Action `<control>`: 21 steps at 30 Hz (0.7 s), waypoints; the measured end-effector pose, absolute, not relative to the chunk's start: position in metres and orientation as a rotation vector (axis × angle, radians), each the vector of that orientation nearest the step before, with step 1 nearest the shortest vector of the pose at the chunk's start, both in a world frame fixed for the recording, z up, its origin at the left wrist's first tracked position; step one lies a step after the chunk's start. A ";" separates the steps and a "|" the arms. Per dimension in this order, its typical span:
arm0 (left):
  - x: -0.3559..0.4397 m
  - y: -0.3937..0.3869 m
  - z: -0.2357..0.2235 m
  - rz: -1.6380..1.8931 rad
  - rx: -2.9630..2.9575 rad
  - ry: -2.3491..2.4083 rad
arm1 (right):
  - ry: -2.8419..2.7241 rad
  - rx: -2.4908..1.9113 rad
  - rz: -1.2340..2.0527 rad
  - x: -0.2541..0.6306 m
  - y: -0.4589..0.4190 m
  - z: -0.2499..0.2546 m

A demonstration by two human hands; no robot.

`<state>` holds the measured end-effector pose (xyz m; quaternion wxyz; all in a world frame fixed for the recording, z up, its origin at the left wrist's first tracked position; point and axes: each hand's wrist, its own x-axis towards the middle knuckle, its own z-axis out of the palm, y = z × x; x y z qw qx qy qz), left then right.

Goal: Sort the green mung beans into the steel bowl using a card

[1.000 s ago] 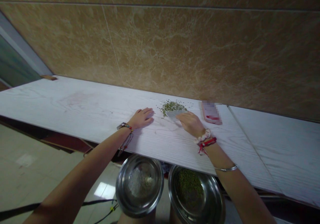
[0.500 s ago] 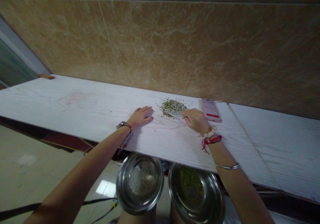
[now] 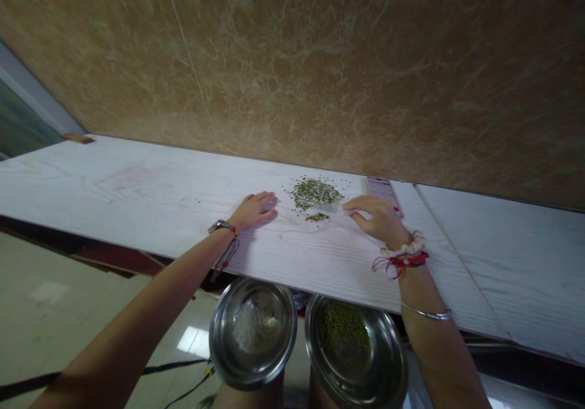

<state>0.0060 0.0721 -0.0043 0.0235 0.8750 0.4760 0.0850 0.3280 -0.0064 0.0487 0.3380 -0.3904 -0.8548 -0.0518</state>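
A pile of small green beans (image 3: 313, 193) with paler grains among them lies on the white wood-grain tabletop (image 3: 155, 214). My right hand (image 3: 377, 217) pinches a thin, see-through plastic piece (image 3: 331, 209), its edge at the near side of the pile. A few beans (image 3: 317, 217) sit apart from the pile, just in front of that piece. My left hand (image 3: 256, 209) rests flat on the tabletop left of the pile, fingers spread, holding nothing. Below the table edge are a steel bowl of white grains (image 3: 251, 330) and a steel bowl of green beans (image 3: 345, 330).
A phone (image 3: 382, 191) with its screen lit lies behind my right hand, near the tiled wall (image 3: 292, 80). The two bowls stand close together under the table's front edge, above my legs. A black strap (image 3: 173, 367) runs across the lower left.
My right hand has drawn the plastic piece toward me and to the right. A small group of beans now lies separated from the pile's near side. My left hand stays in place.
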 end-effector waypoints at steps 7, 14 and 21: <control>0.007 0.072 -0.004 0.231 2.704 1.495 | -2.257 -1.019 -0.069 0.336 -0.011 0.052; 0.007 0.072 -0.005 0.243 2.704 1.490 | -2.103 -1.075 -0.199 0.330 -0.007 0.047; 0.006 0.073 -0.004 0.247 2.707 1.483 | -2.178 -1.111 -0.216 0.326 -0.001 0.039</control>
